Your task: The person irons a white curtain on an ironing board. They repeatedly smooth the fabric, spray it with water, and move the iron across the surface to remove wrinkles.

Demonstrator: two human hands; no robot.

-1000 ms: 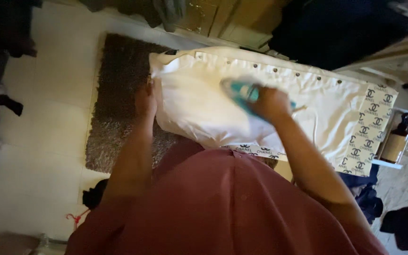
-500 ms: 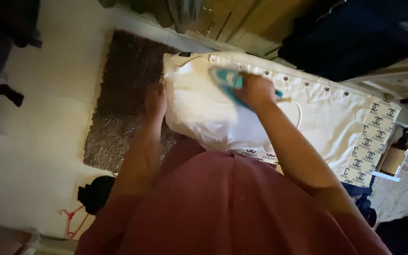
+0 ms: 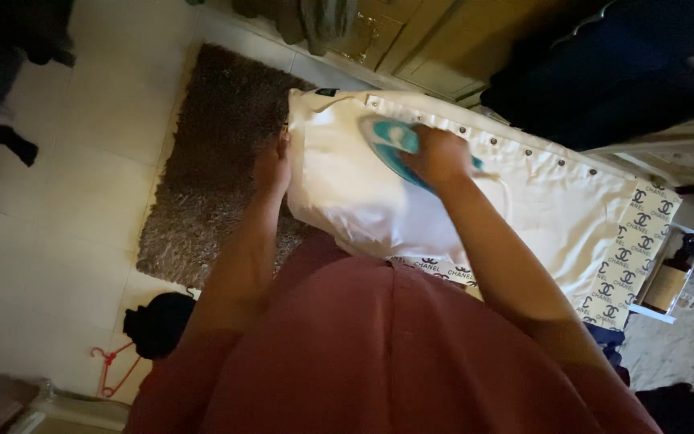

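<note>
A small dark label (image 3: 325,92) is sewn at the far left corner of the white cloth. At the right edge, a brown bottle (image 3: 670,277) with a dark pump top is held in a white shelf (image 3: 654,313).

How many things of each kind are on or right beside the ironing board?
Irons: 1, teal iron in the right hand
Garments: 1, white garment held by the left hand
Bottles: 1, brown bottle
Rugs: 1, brown rug
Total: 4
</note>
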